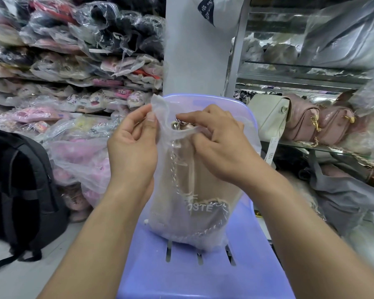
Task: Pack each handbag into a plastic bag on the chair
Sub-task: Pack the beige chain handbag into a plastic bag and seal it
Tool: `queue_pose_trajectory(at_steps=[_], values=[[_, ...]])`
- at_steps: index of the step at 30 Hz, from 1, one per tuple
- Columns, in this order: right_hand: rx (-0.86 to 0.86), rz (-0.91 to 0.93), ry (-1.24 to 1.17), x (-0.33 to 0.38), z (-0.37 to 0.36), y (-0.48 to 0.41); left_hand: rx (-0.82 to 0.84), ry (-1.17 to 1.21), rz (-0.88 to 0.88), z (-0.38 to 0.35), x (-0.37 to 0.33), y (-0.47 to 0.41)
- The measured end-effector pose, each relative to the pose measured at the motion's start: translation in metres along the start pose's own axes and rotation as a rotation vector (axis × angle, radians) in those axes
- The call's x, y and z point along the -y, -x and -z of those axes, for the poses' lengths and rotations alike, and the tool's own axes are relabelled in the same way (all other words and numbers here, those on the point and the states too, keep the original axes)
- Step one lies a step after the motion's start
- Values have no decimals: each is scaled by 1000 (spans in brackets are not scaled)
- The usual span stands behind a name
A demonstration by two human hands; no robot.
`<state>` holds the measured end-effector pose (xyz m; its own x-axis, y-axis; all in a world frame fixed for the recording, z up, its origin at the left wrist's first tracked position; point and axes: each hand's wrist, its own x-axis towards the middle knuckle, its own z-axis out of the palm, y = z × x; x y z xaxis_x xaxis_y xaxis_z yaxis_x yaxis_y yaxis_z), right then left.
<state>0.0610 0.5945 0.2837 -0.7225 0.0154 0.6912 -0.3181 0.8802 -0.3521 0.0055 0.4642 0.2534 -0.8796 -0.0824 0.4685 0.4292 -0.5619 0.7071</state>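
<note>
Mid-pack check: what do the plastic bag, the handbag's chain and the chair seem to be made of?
The plastic bag looks like thin, cloudy translucent film: the handbag shows through it and the mouth crumples. The chain is shiny silver links, probably metal, though coated plastic cannot be ruled out. The chair looks like smooth lilac moulded plastic, judging by its rounded edges and slotted seat.

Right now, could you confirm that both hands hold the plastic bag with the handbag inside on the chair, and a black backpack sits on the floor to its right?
Not quite: the head view shows the black backpack on the floor to the left of the chair, not the right. The left hand and right hand do hold the plastic bag, handbag inside.
</note>
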Motion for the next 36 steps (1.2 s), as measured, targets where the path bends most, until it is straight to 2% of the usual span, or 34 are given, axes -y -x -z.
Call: queue_pose_trajectory(at_steps=[3,7,13,19,23,30,36], values=[[-7,23,-163,0,2,0,7,-33,-3,0,-3,-1],[7,45,-253,-1,3,-1,19,-43,4,-3,-6,1],[-6,-12,-441,3,16,0,-82,4,-54,-5,-10,-2],[-291,12,-36,-3,7,-2,-151,45,-57,-3,-11,-5],[-480,15,171,-17,5,-10,-117,2,-52,-2,-11,-4],[-416,-184,324,-37,16,-17,15,2,66,-10,-4,6],[-396,-196,329,-40,14,-20,43,27,127,-9,-1,7]])
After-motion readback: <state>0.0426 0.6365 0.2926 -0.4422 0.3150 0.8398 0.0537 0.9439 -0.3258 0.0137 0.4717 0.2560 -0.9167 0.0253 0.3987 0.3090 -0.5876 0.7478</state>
